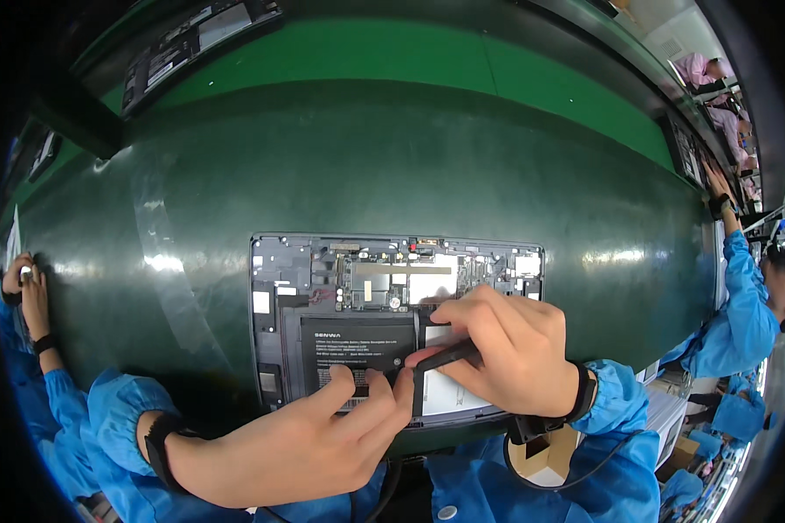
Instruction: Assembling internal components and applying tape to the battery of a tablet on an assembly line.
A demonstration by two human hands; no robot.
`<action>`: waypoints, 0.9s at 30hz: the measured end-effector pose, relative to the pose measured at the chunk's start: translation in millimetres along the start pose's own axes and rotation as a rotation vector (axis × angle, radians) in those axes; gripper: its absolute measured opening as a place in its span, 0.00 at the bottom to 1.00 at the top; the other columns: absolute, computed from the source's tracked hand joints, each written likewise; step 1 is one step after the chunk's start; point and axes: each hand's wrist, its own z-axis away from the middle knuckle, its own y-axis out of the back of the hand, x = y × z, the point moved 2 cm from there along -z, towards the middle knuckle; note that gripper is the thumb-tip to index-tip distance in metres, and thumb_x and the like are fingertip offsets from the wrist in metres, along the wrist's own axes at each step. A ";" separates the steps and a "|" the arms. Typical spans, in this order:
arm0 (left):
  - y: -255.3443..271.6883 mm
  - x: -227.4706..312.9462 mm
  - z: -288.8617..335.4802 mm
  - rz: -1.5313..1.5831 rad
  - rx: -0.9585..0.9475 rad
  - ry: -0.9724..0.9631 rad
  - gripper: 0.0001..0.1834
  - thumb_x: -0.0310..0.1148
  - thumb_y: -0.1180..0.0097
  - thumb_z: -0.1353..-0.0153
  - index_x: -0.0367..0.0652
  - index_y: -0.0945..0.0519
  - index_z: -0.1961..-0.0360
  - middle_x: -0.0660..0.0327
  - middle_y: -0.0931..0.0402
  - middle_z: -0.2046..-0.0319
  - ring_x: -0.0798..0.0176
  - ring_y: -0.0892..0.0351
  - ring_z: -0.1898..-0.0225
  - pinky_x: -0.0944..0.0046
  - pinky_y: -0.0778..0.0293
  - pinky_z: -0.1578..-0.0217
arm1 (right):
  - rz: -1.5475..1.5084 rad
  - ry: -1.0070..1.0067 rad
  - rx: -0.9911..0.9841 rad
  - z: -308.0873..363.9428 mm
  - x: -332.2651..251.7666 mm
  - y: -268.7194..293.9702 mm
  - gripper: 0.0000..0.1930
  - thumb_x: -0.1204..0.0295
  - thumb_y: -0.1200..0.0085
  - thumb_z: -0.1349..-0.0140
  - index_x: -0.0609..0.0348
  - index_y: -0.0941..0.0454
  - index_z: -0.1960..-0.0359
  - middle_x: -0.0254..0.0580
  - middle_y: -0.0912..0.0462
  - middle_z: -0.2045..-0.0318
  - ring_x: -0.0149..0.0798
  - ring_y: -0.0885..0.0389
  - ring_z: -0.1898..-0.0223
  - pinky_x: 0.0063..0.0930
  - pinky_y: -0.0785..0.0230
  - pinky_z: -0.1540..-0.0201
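Note:
An opened tablet-like device [301, 301] lies on the green bench, its circuit boards [375, 275] toward the far side. A flat black battery [366, 336] fills its middle, with a white panel [445, 397] to the right. My left hand [296, 444] lies over the near edge, fingers apart, fingertips on the battery; its thumb tip is by a narrow black strip at the battery's right side. My right hand [519, 353] pinches a thick black strip-like piece [449, 354] above the white panel. Its exact kind cannot be made out. Both wrists wear black bands.
A raised shelf edge [488, 61] runs along the back, with another opened device [201, 44] at far left and one [689, 157] at right. Co-workers' hands show at left [33, 292] and right [720, 187]. A cardboard box [545, 453] sits below the bench edge.

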 end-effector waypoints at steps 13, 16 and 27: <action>2.6 -19.3 -15.8 0.092 0.078 -0.042 0.15 0.37 0.46 0.42 0.38 0.15 0.61 0.59 0.19 0.55 0.58 0.23 0.53 0.60 0.26 0.53 | 0.379 0.254 -0.007 8.5 -0.9 5.1 0.21 0.59 0.30 0.46 0.57 0.11 0.54 0.24 0.26 0.74 0.22 0.33 0.81 0.18 0.46 0.81; 3.4 -19.0 -17.1 0.166 0.095 -0.011 0.18 0.36 0.46 0.42 0.33 0.16 0.59 0.53 0.19 0.54 0.54 0.22 0.52 0.57 0.25 0.50 | 0.361 0.250 -0.017 11.5 1.7 5.2 0.21 0.58 0.30 0.46 0.57 0.11 0.54 0.23 0.26 0.74 0.21 0.33 0.81 0.18 0.48 0.81; 9.3 -33.4 -25.8 0.177 0.056 0.062 0.18 0.34 0.45 0.44 0.34 0.14 0.57 0.54 0.18 0.56 0.55 0.21 0.57 0.57 0.22 0.53 | 0.383 0.250 0.037 23.5 7.4 7.3 0.19 0.60 0.31 0.46 0.59 0.10 0.57 0.23 0.25 0.76 0.20 0.33 0.82 0.19 0.57 0.80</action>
